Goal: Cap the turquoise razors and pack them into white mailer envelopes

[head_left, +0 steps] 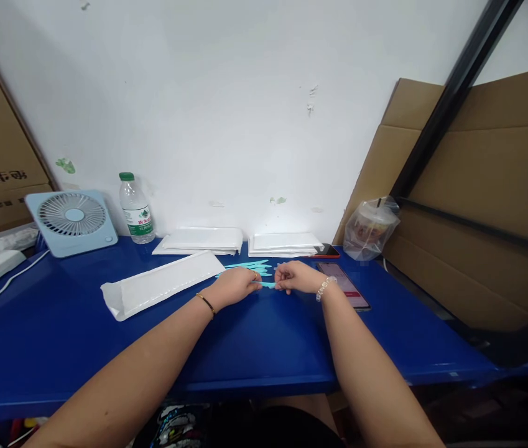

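My left hand [240, 284] and my right hand [293, 277] are closed on opposite ends of a thin turquoise strip [268, 285], held level just above the table. Its exact kind is too small to make out. Behind my hands lies a loose pile of similar turquoise strips [259, 266], partly hidden by my left hand. A long white padded envelope [161, 285] rests at a slant to the left, its near end gaping a little and its far end close to my left hand.
Two stacks of white envelopes [198, 239] lie along the wall. A blue fan [73, 223] and a water bottle [137, 211] stand at the back left. Right of my hands are a phone [345, 286], an orange-edged phone [328, 251] and a bagged drink cup [370, 230]. Cardboard [492, 218] borders the blue table [264, 348].
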`<state>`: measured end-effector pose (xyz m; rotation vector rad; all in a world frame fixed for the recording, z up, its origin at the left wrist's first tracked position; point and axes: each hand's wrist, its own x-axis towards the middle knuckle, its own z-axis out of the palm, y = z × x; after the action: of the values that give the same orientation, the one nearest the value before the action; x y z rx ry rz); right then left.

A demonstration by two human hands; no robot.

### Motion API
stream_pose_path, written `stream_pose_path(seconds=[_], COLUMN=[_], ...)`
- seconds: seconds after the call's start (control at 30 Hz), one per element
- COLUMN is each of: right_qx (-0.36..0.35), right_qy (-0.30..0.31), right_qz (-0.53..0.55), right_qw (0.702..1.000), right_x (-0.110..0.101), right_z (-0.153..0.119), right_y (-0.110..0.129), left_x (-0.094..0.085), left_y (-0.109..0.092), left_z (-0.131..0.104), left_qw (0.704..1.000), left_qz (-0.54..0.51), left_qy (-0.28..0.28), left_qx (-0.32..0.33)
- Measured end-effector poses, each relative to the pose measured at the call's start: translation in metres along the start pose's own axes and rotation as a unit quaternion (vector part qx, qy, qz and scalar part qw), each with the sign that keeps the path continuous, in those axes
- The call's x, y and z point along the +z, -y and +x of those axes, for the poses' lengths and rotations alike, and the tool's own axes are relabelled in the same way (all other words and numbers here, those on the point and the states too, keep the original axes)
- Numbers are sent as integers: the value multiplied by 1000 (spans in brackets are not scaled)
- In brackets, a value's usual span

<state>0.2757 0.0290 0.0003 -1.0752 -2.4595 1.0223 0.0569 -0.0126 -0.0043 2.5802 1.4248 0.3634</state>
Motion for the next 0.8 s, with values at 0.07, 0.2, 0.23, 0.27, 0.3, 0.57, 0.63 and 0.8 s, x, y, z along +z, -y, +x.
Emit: stream_pose_path(seconds=[0.07, 0.2, 0.23, 0.27, 0.3, 0.57, 0.63, 0.8], right_qx=[-3, -10, -14, -18, -23, -26, -30, -41], right_qy=[-46, -179, -207, -230, -249, -268, -289, -278], right_qz=[38, 72, 79, 91, 111, 378, 400, 419], right_qw=[998, 981, 975, 969, 962, 886, 869, 864], right_x=[-4, -12, -12, -12, -10, 3, 5, 10], right_z=[-1, -2, -1, 0, 1, 10, 12, 15], right_y=[-3, -7, -6, -6, -5, 4, 4, 7], left_x=[-5, -14, -15, -15, -15, -9, -9, -8], left_y=[5, 15, 16, 18, 19, 28, 29, 29], left_z=[-1, -3, -4, -4, -3, 0, 1, 1], left_qw=[999, 990, 987, 984, 982, 979, 979, 979], left_qz=[-21, -106, -124, -136, -141, -133, -132, -139], left_qy=[-16, -67, -83, -97, -110, -145, -147, -145], left_qx=[-22, -63, -67, -67, -66, -53, -50, -39])
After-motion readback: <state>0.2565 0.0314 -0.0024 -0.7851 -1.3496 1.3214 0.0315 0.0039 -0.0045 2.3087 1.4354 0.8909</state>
